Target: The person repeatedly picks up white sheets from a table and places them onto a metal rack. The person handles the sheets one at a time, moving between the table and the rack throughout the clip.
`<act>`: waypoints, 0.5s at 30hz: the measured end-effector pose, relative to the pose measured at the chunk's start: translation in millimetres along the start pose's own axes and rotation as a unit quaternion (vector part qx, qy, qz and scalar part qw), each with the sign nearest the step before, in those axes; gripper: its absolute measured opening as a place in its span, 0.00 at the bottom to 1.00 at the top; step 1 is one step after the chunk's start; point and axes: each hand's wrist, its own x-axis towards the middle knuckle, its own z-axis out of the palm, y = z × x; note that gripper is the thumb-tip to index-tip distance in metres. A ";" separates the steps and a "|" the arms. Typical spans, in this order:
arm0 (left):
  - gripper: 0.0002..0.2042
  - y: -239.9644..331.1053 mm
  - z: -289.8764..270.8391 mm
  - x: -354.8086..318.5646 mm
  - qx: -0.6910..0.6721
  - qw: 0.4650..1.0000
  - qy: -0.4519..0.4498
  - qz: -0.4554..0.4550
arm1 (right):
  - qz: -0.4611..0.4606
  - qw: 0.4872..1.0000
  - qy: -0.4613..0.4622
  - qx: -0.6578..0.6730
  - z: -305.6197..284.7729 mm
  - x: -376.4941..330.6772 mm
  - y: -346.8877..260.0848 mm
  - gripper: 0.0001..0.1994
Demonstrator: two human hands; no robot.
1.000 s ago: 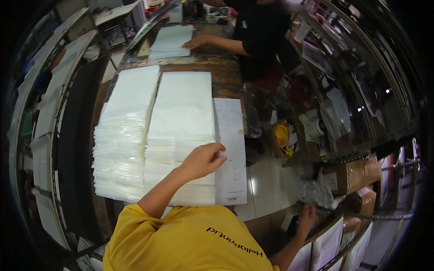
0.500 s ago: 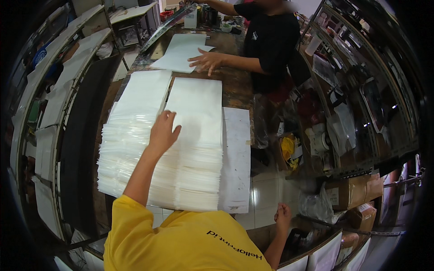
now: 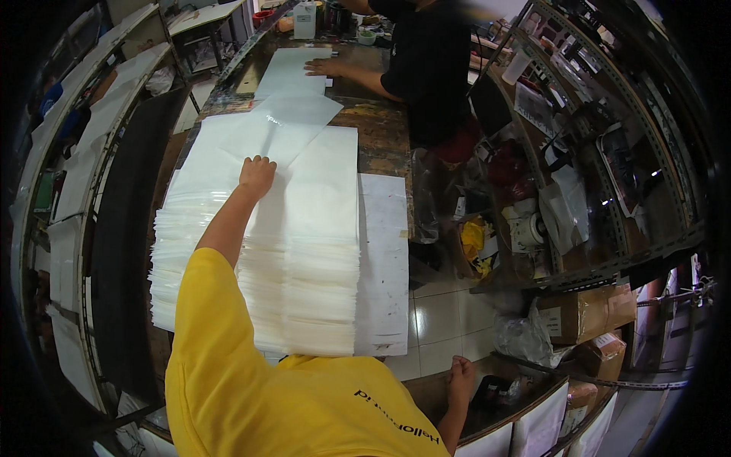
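1. Left hand [image 3: 256, 174] grips a loose white sheet [image 3: 282, 126] atop two tall stacks of sheets [image 3: 297, 251] on the wooden table [image 3: 384, 137]
2. Right hand [image 3: 460, 375] hangs clenched, empty, beside the table's near end

Two tall stacks of white sheets [image 3: 304, 251] side by side, one loose sheet [image 3: 278, 129] at twelve o'clock, two cardboard boxes [image 3: 582, 312] at four o'clock, one white jug [image 3: 304, 19]

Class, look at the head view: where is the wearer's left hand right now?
The left hand rests on a loose translucent sheet atop the two tall white stacks, left of centre.
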 end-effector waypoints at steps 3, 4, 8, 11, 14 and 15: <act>0.09 -5.7 1.3 1.0 -0.011 0.999 0.035 0.012 | -0.001 1.000 0.002 -0.012 5.2 -5.4 -6.1 0.08; 0.08 0.4 -7.6 -1.0 -0.031 0.996 0.078 0.032 | -0.002 1.000 0.005 -0.021 7.1 -8.0 -9.5 0.08; 0.07 48.4 -67.5 -19.5 -0.134 0.966 0.188 0.120 | -0.022 0.999 -0.028 -0.003 25.8 -12.6 -37.5 0.08; 0.08 98.0 -115.7 -44.9 -0.176 0.952 0.161 0.193 | -0.054 0.994 -0.090 -0.015 56.0 -16.5 -75.8 0.09; 0.13 153.1 -159.1 -74.7 -0.224 0.944 0.038 0.238 | -0.106 0.980 -0.166 -0.007 89.8 -22.2 -104.1 0.13; 0.13 168.2 -165.5 -88.5 -0.270 0.929 0.012 0.252 | -0.116 0.973 -0.198 0.002 102.2 -29.3 -116.5 0.15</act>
